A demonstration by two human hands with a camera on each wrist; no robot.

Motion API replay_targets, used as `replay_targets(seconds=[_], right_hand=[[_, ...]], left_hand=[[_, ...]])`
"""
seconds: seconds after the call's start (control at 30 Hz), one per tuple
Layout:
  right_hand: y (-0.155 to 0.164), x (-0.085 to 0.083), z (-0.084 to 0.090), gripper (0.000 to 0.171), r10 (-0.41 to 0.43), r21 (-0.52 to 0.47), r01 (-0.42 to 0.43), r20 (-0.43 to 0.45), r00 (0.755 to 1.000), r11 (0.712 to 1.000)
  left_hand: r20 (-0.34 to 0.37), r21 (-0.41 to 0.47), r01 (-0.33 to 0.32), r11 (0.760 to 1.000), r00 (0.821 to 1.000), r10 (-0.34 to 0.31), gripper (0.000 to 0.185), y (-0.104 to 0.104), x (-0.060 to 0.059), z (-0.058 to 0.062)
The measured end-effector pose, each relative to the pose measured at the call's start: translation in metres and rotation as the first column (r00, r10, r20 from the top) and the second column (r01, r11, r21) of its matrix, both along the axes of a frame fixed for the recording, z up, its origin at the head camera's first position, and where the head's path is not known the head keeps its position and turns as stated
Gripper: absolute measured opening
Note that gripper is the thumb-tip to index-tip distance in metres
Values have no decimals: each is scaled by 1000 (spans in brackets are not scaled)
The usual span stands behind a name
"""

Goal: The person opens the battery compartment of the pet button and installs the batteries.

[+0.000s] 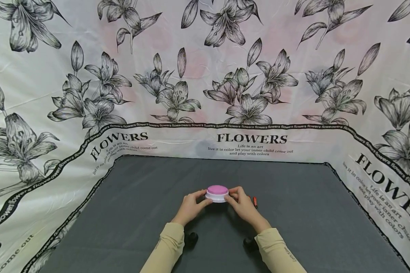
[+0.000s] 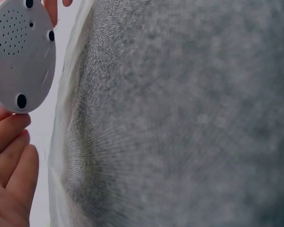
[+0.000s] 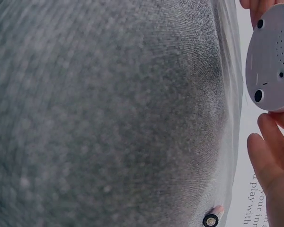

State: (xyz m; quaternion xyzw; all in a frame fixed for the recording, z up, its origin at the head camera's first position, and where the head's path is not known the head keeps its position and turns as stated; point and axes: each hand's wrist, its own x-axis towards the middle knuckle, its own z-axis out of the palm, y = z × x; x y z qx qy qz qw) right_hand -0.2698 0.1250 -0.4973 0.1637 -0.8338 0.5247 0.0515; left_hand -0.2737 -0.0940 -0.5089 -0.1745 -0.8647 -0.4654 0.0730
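We have the left hand point(image 1: 191, 206) and right hand point(image 1: 244, 207) pinching opposite sides of the pink-and-white push button point(image 1: 217, 194), thumbs and fingers parted only to its width, holding it above the dark grey cloth point(image 1: 150, 189) with its speaker holes point(image 2: 12, 30) facing down. Just beyond our right hand lies a small red cylinder point(image 1: 255, 202), probably a battery. Since only fingertips support the rim, we judge uneven pressure could tip or drop the button, while a rightward sweep might set the cylinder rolling.
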Motion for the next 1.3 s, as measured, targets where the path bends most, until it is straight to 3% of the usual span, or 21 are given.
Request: replay_targets(seconds=[0.2, 0.33, 0.47, 0.73, 0.9, 1.07, 1.17, 1.3], right_hand=[[1, 2, -1, 20, 23, 14, -23, -58, 998, 1000], [4, 3, -3, 28, 94, 4, -94, -71, 993, 996], [5, 5, -3, 38, 155, 31, -154, -60, 986, 988], [1, 8, -2, 54, 176, 122, -164, -93, 980, 979], [-1, 8, -1, 69, 181, 148, -167, -86, 980, 975], [-3, 10, 2, 88, 125, 262, -86, -132, 983, 961], [-4, 11, 4, 94, 108, 297, -51, -180, 978, 954], [-7, 11, 6, 96, 73, 267, -32, -145, 987, 963]], left_hand=[[27, 21, -18, 1000, 999, 17, 51, -2, 1, -4], [67, 30, -40, 999, 997, 38, 51, -2, 3, -3], [115, -8, -42, 999, 992, 43, 57, -2, 4, -2], [184, -53, 21, 998, 983, -11, 78, 3, 7, 0], [171, -57, 69, 996, 984, -59, 99, 6, 7, 0], [147, -75, 97, 992, 985, -85, 121, 4, 7, 0], [131, -71, 97, 993, 988, -87, 124, 4, 6, 1], [88, -69, 89, 994, 993, -83, 119, 4, 5, 2]])
